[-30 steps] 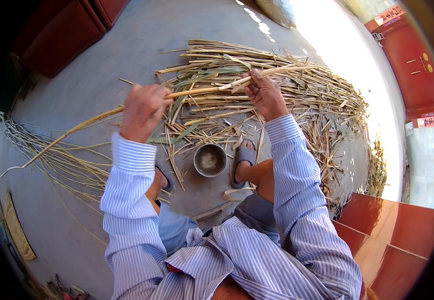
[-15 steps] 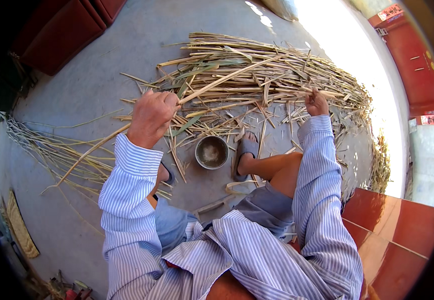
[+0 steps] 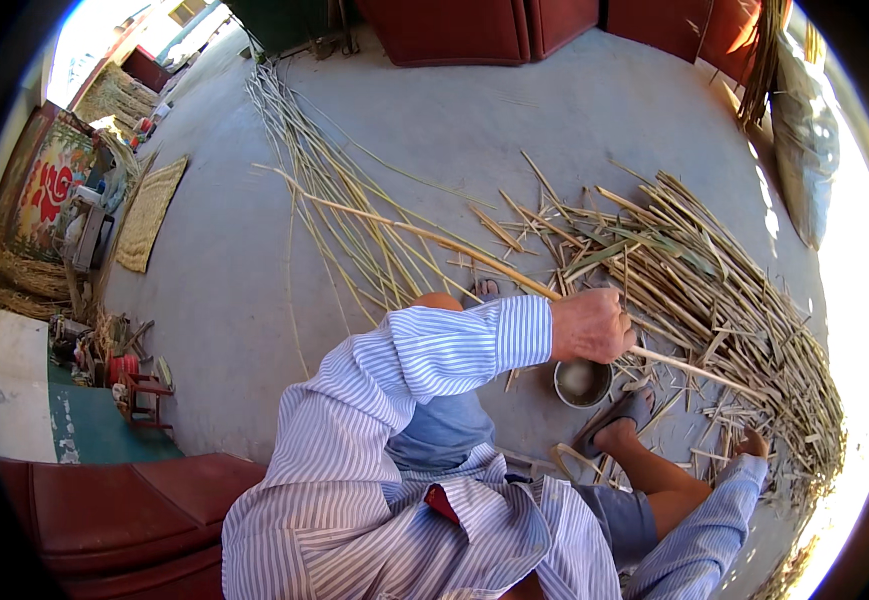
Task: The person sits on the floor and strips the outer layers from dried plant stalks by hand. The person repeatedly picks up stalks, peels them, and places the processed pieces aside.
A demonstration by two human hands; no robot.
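1. The left hand is holding a long, slender, tan cane stalk – its grip is curling snugly around it, knuckles upward.
2. That stalk is running slantwise above the grey floor, its thin tip pointing to the upper left, its paler end reaching past the fist toward the lower right.
3. The right hand is hovering out by the lower edge of a broad heap of dry, straw-coloured stalks – too small and dark to tell how its grip is standing or whether it is holding anything.
4. Just below the left hand, a round grey metal bowl is sitting on the floor.
5. Farther left, a loose spread of thin, yellow-green stems is lying fanned out.
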